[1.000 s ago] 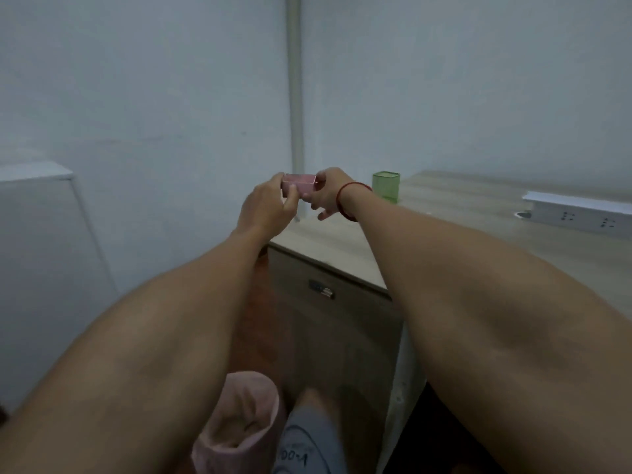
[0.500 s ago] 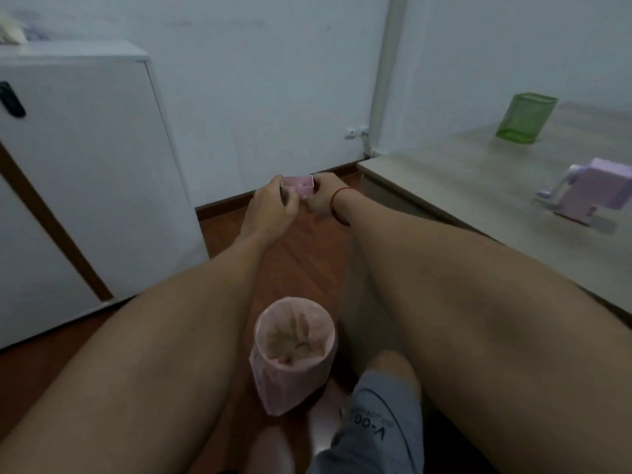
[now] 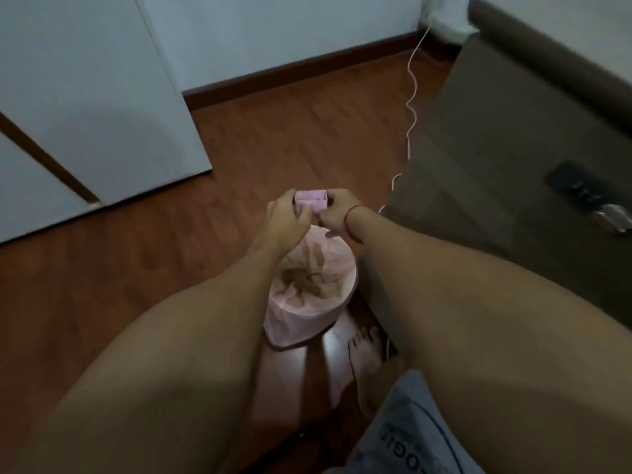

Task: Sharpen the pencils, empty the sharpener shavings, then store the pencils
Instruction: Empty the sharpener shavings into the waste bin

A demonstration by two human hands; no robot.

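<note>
- The pink shavings tray (image 3: 311,199) is held in the air, near the far rim of the bin (image 3: 297,328)
- The left hand (image 3: 285,222) has its fingers curled round the tray's left end, and the right hand (image 3: 337,213) has its fingers pinching the right end
- The pink-lined bin stands on the wooden floor (image 3: 136,268), just beside the desk (image 3: 496,148)

Only one print can be read: dark letters on the grey shorts (image 3: 410,425), at five o'clock in the view. They look like "OGI", set on a slant; the other letters are blurred or cut off.
</note>
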